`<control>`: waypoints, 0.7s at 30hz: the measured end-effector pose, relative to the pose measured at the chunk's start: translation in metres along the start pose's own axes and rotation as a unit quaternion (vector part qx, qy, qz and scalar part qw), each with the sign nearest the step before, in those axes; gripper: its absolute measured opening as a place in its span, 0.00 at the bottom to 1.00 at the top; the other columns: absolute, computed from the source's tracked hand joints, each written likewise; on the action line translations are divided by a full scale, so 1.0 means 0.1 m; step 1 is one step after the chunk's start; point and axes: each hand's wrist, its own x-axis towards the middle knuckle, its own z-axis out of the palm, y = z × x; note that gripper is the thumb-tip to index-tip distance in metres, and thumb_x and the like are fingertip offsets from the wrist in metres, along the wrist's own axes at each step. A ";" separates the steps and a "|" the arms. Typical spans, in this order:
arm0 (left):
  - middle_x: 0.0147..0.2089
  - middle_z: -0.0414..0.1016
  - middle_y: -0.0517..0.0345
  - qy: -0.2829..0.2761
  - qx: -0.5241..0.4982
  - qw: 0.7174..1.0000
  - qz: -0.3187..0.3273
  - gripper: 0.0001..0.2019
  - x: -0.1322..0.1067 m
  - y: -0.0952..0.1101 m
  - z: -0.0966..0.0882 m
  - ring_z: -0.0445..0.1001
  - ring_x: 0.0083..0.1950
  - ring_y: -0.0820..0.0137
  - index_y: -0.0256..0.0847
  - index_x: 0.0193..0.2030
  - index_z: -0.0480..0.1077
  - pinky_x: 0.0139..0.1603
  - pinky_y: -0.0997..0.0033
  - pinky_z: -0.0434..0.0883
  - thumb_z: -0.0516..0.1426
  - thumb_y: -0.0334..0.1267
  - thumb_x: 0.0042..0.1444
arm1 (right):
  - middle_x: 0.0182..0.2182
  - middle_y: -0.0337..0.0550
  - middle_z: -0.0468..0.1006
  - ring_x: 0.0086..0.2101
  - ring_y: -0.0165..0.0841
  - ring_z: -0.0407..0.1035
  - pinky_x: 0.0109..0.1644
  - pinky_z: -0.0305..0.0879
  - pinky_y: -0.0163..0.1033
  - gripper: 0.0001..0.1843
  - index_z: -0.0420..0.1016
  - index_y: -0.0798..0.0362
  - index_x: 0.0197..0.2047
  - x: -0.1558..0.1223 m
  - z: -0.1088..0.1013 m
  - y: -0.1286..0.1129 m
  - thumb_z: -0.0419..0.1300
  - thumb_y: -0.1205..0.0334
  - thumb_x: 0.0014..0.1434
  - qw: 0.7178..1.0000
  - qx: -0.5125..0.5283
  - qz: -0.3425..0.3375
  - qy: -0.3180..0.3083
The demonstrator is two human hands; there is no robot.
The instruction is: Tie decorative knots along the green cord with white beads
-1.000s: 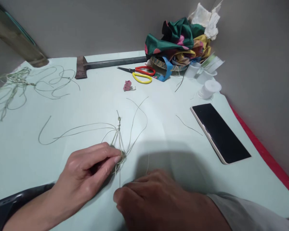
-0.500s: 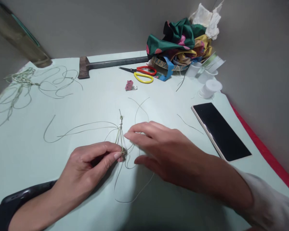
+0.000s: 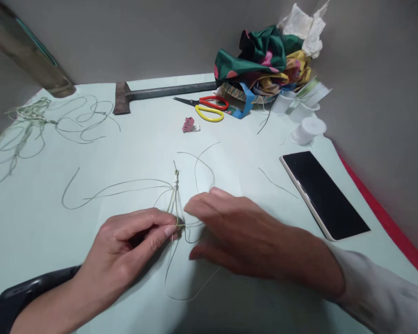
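Note:
Thin green cords (image 3: 176, 204) hang in a bundle from a small knotted piece (image 3: 176, 178) with white wraps and a loop at its top. My left hand (image 3: 135, 246) pinches the cords below that piece between thumb and fingertips, where a small knot shows. Just to the right is my right hand (image 3: 244, 232), its thumb apart from the bent fingers. A cord runs from the left fingertips under the right hand, and whether the fingers touch it is hidden. Loose cord ends spread left and curl above and below the right hand.
Behind lie a hammer (image 3: 121, 98), scissors (image 3: 209, 113) and a pink binder clip (image 3: 188, 125). A phone (image 3: 323, 195) and white thread spools (image 3: 308, 131) are on the right. Bunched cloth (image 3: 261, 60) sits at the back, tangled green cord (image 3: 31, 116) at the left.
My right hand has moved slightly down, its fingertips lower and the thumb farther from them. A loose cord end above it has shifted left. My left hand keeps its pinch.

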 end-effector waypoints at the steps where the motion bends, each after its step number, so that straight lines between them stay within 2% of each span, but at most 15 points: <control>1: 0.29 0.85 0.65 0.000 -0.004 1.000 0.001 0.09 0.00 0.00 0.00 0.81 0.28 0.74 0.47 0.32 0.82 0.28 0.84 0.72 0.60 0.37 0.61 | 0.46 0.48 0.78 0.44 0.39 0.69 0.45 0.67 0.42 0.10 0.73 0.54 0.46 0.04 0.07 -0.03 0.64 0.56 0.69 1.000 -0.009 -0.006 0.006; 2: 0.30 0.85 0.65 0.001 -0.008 1.000 0.002 0.09 0.00 0.00 0.00 0.81 0.28 0.74 0.47 0.32 0.82 0.29 0.84 0.72 0.61 0.36 0.61 | 0.46 0.48 0.78 0.43 0.38 0.69 0.45 0.67 0.42 0.04 0.73 0.55 0.44 0.08 0.12 -0.05 0.62 0.62 0.69 1.000 -0.012 -0.016 0.011; 3: 0.30 0.85 0.66 0.002 -0.013 1.000 0.003 0.09 0.00 0.00 0.00 0.81 0.29 0.75 0.48 0.32 0.82 0.30 0.84 0.73 0.61 0.36 0.61 | 0.44 0.47 0.78 0.41 0.35 0.68 0.42 0.65 0.40 0.03 0.73 0.54 0.42 0.11 0.15 -0.07 0.58 0.69 0.69 1.000 -0.005 -0.024 0.004; 5: 0.30 0.85 0.66 -0.001 -0.018 1.000 0.004 0.09 -0.02 -0.03 0.00 0.81 0.30 0.75 0.48 0.32 0.82 0.31 0.84 0.73 0.60 0.36 0.62 | 0.37 0.43 0.76 0.33 0.31 0.65 0.36 0.62 0.38 0.09 0.70 0.53 0.39 0.12 0.13 -0.10 0.53 0.75 0.67 0.999 0.042 -0.015 -0.020; 7: 0.31 0.84 0.66 -0.009 -0.024 1.000 0.002 0.10 -0.04 -0.07 0.00 0.80 0.31 0.75 0.49 0.34 0.82 0.32 0.83 0.72 0.60 0.36 0.64 | 0.30 0.36 0.71 0.28 0.29 0.60 0.32 0.57 0.37 0.08 0.66 0.51 0.38 0.08 0.01 -0.10 0.52 0.72 0.69 0.993 0.103 0.032 -0.049; 9: 0.31 0.83 0.67 -0.027 -0.031 0.999 -0.004 0.10 -0.06 -0.12 0.01 0.79 0.31 0.76 0.49 0.35 0.81 0.32 0.82 0.70 0.59 0.37 0.66 | 0.24 0.30 0.64 0.24 0.28 0.55 0.30 0.53 0.37 0.08 0.63 0.49 0.37 0.04 -0.17 -0.04 0.52 0.69 0.70 0.988 0.118 0.069 -0.077; 11: 0.32 0.83 0.67 -0.043 -0.037 0.998 -0.011 0.11 -0.08 -0.16 0.02 0.78 0.31 0.76 0.49 0.36 0.80 0.32 0.80 0.69 0.58 0.38 0.68 | 0.24 0.30 0.64 0.25 0.27 0.55 0.31 0.51 0.38 0.10 0.63 0.50 0.35 0.02 -0.36 0.08 0.52 0.69 0.70 0.989 0.078 0.058 -0.110; 13: 0.33 0.83 0.65 -0.050 -0.036 0.998 -0.014 0.11 -0.09 -0.19 0.03 0.78 0.32 0.75 0.48 0.36 0.80 0.33 0.78 0.70 0.58 0.39 0.69 | 0.25 0.33 0.68 0.27 0.27 0.60 0.34 0.52 0.38 0.15 0.66 0.52 0.31 0.05 -0.55 0.26 0.53 0.67 0.71 0.990 0.041 0.027 -0.130; 14: 0.33 0.83 0.64 -0.050 -0.034 0.998 -0.013 0.11 -0.09 -0.19 0.03 0.78 0.32 0.74 0.47 0.37 0.81 0.34 0.77 0.70 0.58 0.39 0.69 | 0.26 0.34 0.71 0.28 0.27 0.63 0.35 0.53 0.38 0.16 0.70 0.52 0.30 0.09 -0.65 0.36 0.54 0.67 0.71 0.991 0.025 0.022 -0.128; 16: 0.33 0.83 0.63 -0.052 -0.029 0.998 -0.011 0.11 -0.09 -0.19 0.03 0.79 0.32 0.73 0.47 0.37 0.80 0.34 0.76 0.70 0.58 0.39 0.69 | 0.26 0.33 0.75 0.27 0.26 0.66 0.35 0.55 0.36 0.12 0.79 0.52 0.31 0.19 -0.87 0.55 0.59 0.67 0.67 0.997 0.006 -0.015 -0.071; 17: 0.33 0.83 0.63 -0.055 -0.028 0.998 -0.010 0.11 -0.09 -0.19 0.03 0.79 0.32 0.73 0.47 0.37 0.80 0.34 0.76 0.70 0.58 0.39 0.69 | 0.27 0.32 0.77 0.28 0.26 0.68 0.36 0.57 0.36 0.10 0.82 0.52 0.34 0.25 -0.98 0.64 0.61 0.66 0.66 0.997 0.007 -0.028 -0.074; 19: 0.33 0.83 0.63 -0.062 -0.027 0.998 -0.008 0.11 -0.09 -0.20 0.03 0.78 0.32 0.73 0.47 0.37 0.80 0.34 0.76 0.70 0.57 0.39 0.70 | 0.28 0.30 0.80 0.30 0.25 0.71 0.37 0.59 0.34 0.10 0.85 0.52 0.37 0.40 -1.18 0.76 0.62 0.62 0.67 0.995 0.031 -0.040 -0.081; 21: 0.34 0.83 0.61 -0.066 -0.024 0.997 -0.011 0.11 -0.10 -0.21 0.04 0.78 0.31 0.72 0.46 0.37 0.80 0.33 0.75 0.70 0.57 0.39 0.70 | 0.27 0.28 0.78 0.30 0.24 0.70 0.37 0.59 0.34 0.12 0.86 0.53 0.38 0.56 -1.31 0.83 0.60 0.60 0.68 0.997 0.030 -0.022 -0.068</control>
